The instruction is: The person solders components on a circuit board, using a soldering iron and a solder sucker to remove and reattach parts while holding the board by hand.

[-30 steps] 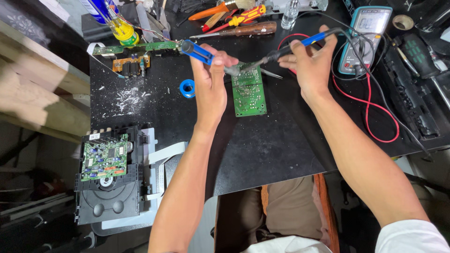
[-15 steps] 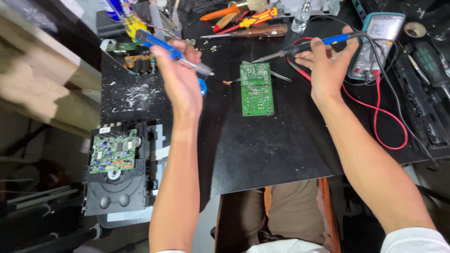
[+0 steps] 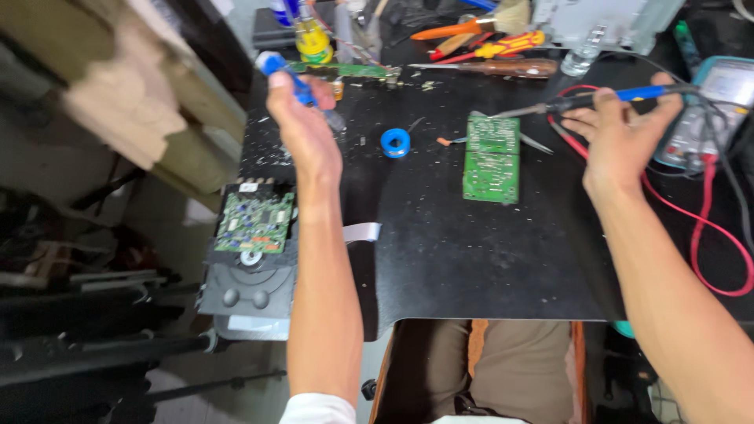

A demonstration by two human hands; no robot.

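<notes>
From the head camera, the work in hand looks like soldering on the green circuit board point(image 3: 492, 159), which lies flat on the black bench point(image 3: 471, 259), right of centre and a little toward the far side. Neither tool touches the board at this moment, so I judge this a pause between joints rather than a joint being made.

The left hand point(image 3: 302, 126) is raised over the far left part of the bench, well apart from the board. It is clenched around a blue-handled tool point(image 3: 284, 74), whose handle sticks out past the thumb toward the far left, while its working end points down and to the right; the end is blurred, so I cannot tell what kind of tip it has. The forearm runs nearly straight from the near edge toward the far side.

The right hand point(image 3: 616, 129) hovers right of the board, grasping a blue-handled soldering iron point(image 3: 585, 100) like a pen. Its metal tip points left and hangs just beyond the board's far right corner, apart from it. The wrist is bent inward and the forearm slants in from the near right.

A blue spool of solder point(image 3: 395, 142) sits between the left hand and the board.

Any next touch on the board would call for both tips to close in on one spot, with the iron kept off the red lead point(image 3: 691, 228) beside the right wrist.
</notes>
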